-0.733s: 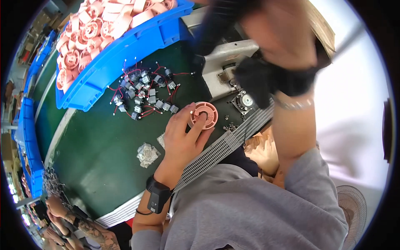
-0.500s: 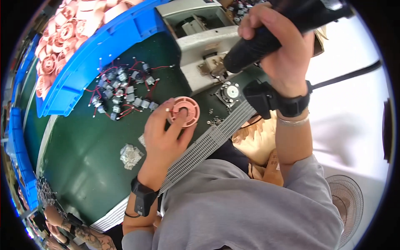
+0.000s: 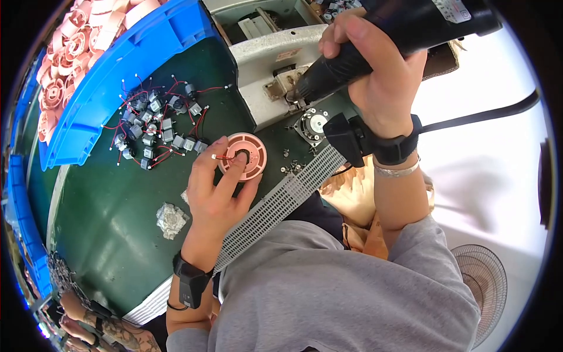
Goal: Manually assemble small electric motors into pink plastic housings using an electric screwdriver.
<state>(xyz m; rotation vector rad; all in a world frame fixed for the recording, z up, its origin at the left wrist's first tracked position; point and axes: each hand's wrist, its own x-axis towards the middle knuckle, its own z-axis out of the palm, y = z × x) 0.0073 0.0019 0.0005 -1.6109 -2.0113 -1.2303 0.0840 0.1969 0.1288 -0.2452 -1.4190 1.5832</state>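
Under left hand point(image 3: 214, 196) — round pink disc point(image 3: 243, 156)

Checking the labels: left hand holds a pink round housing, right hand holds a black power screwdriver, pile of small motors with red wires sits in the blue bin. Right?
Not quite. The head view shows the pile of small motors lying loose on the green table, beside the blue bin, not in it. The rest stands: left hand holds the pink round housing, right hand holds the black power screwdriver.

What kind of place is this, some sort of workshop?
Most likely a small assembly bench in a factory. A blue bin holds many pink plastic discs, small motors with red and black wires lie heaped on the green table, and the right hand grips a black power tool.
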